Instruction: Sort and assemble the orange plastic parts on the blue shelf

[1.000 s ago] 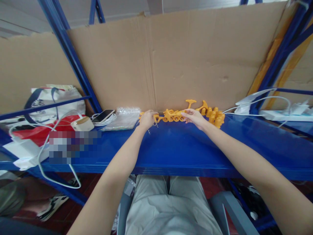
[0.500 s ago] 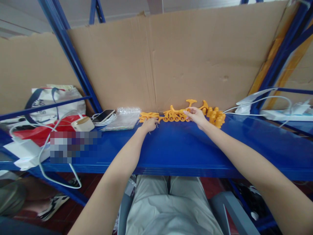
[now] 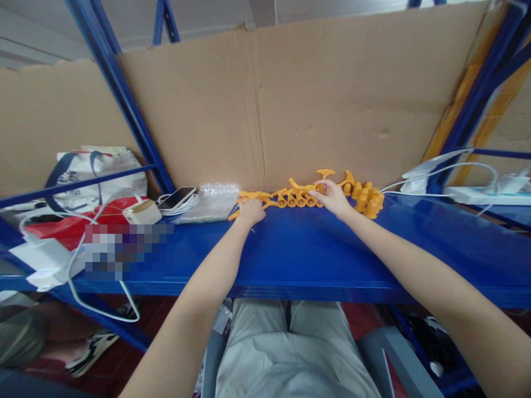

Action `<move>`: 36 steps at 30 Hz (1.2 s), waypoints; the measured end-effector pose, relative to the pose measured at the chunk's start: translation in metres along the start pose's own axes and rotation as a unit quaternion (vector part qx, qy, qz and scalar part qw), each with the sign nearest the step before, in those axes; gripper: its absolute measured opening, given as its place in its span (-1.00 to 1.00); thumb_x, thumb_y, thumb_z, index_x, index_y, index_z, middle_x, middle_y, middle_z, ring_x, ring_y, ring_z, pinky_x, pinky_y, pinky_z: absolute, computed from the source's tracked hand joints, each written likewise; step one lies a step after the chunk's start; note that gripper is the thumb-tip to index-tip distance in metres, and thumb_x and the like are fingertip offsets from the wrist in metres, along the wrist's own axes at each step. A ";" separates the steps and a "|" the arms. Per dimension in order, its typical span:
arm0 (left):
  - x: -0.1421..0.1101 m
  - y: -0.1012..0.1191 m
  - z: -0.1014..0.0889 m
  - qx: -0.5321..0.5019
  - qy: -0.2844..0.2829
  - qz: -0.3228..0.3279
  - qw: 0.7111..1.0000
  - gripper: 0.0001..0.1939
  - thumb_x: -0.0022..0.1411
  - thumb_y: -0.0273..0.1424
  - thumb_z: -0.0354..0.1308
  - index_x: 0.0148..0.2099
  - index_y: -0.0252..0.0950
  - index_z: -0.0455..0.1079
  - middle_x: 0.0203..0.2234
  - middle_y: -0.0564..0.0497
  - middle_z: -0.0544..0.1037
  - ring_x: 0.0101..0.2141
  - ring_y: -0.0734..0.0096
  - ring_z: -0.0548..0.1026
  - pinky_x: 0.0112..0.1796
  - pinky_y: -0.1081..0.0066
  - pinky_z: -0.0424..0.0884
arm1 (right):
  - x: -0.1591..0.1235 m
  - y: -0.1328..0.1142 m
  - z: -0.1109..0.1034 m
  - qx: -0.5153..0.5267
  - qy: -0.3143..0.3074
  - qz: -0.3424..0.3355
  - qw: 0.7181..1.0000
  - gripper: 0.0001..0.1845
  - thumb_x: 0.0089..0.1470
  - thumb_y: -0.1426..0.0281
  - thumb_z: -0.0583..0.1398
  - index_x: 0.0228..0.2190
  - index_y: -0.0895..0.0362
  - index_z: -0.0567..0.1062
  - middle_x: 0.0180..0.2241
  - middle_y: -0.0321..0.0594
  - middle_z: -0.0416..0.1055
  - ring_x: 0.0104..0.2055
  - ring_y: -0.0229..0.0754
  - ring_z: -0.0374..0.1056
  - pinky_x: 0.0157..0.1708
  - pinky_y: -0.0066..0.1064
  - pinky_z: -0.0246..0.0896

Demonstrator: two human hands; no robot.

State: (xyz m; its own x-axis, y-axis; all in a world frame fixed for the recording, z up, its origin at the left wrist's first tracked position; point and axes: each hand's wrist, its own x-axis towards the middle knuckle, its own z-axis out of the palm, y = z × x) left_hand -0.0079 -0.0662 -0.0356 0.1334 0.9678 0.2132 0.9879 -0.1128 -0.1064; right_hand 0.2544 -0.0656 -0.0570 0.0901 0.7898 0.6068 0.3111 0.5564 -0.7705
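Observation:
My right hand (image 3: 332,199) is closed, thumb and fingers pinching a yellow T-shaped handle (image 3: 305,188) by its round, hollow end. The handle lies sideways, its crossbar pointing left, above a row of similar yellow handles (image 3: 291,202) with their round open ends facing me. My left hand (image 3: 251,212) is closed over a slim yellow piece (image 3: 234,215) that sticks out at its left; the fingertips are hidden. Just behind it lies a pile of slim yellow pieces (image 3: 251,195). Another T-shaped handle (image 3: 326,173) stands upright behind my right hand.
More yellow handles (image 3: 368,199) stand clustered right of my right hand. Left on the blue shelf (image 3: 290,254) are a clear plastic bag (image 3: 211,204), a phone (image 3: 178,198) and coiled white cable. A cardboard sheet (image 3: 332,99) closes the back. Another person's leg shows lower left.
The handle in my right hand has turned, so its round end now shows near the fingers. My left hand has shifted slightly left, and a slim yellow piece now juts out beside it.

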 end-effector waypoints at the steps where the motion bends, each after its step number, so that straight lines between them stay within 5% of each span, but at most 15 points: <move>1: 0.000 0.001 0.000 -0.002 0.003 -0.003 1.000 -0.55 0.28 -0.42 0.01 0.15 -0.29 0.51 0.11 -0.27 0.56 0.19 -0.13 0.42 0.23 -0.20 0.18 | 0.002 0.000 0.001 -0.024 -0.005 -0.019 1.000 -0.50 -0.10 0.11 0.40 -0.17 0.09 0.48 -0.37 -0.31 0.41 -0.47 -0.26 0.29 -0.47 -0.38 0.28; 10: -0.001 0.002 0.010 -0.029 0.054 0.062 0.996 -0.58 0.28 -0.53 -0.04 0.02 -0.23 0.58 0.02 -0.21 0.62 0.17 -0.11 0.41 0.26 -0.39 -0.04 | 0.015 -0.029 0.032 -0.297 -0.084 -0.137 0.941 -0.67 0.12 0.34 0.27 -0.05 0.13 0.49 -0.09 -0.04 0.48 -0.10 0.01 0.41 -0.10 -0.20 0.29; 18: 0.001 0.001 0.012 -0.031 0.050 0.076 0.995 -0.52 0.27 -0.59 -0.05 0.05 -0.14 0.58 -0.02 -0.16 0.62 0.18 -0.06 0.37 0.27 -0.38 -0.12 | 0.018 -0.058 0.072 -0.518 -0.161 -0.115 0.832 -0.61 0.30 0.37 0.14 0.14 0.12 0.41 0.07 0.08 0.40 0.00 0.08 0.44 -0.11 -0.24 0.25; 23: -0.001 -0.001 0.012 -0.015 0.053 0.083 0.995 -0.50 0.28 -0.59 -0.08 0.09 -0.18 0.55 0.02 -0.18 0.61 0.19 -0.08 0.34 0.25 -0.38 -0.07 | 0.016 -0.049 0.082 -0.567 -0.193 -0.127 0.791 -0.61 0.32 0.41 0.13 0.15 0.18 0.42 0.05 0.12 0.44 0.10 0.09 0.39 -0.01 -0.20 0.18; 27: 0.002 -0.002 0.014 -0.018 0.065 0.088 0.994 -0.53 0.28 -0.56 -0.01 0.11 -0.13 0.53 -0.01 -0.16 0.62 0.18 -0.09 0.35 0.25 -0.36 -0.07 | 0.011 -0.038 0.082 -0.574 -0.222 -0.129 0.777 -0.62 0.33 0.43 0.09 0.13 0.16 0.45 0.07 0.09 0.46 0.11 0.07 0.38 0.02 -0.18 0.13; 36: 0.003 -0.001 0.013 -0.038 0.061 0.092 0.993 -0.55 0.27 -0.56 0.01 0.10 -0.17 0.54 -0.03 -0.18 0.62 0.18 -0.11 0.35 0.26 -0.22 -0.05 | 0.012 -0.032 0.085 -0.553 -0.211 -0.124 0.797 -0.60 0.29 0.43 0.15 0.14 0.14 0.46 0.08 0.12 0.50 0.14 0.12 0.38 0.08 -0.08 0.08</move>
State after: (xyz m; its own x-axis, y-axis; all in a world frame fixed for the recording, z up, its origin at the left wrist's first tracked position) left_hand -0.0101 -0.0603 -0.0479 0.3163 0.8953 0.3136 0.9484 -0.3061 -0.0827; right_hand 0.1655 -0.0518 -0.0412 -0.3568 0.8374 0.4140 0.9341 0.3254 0.1469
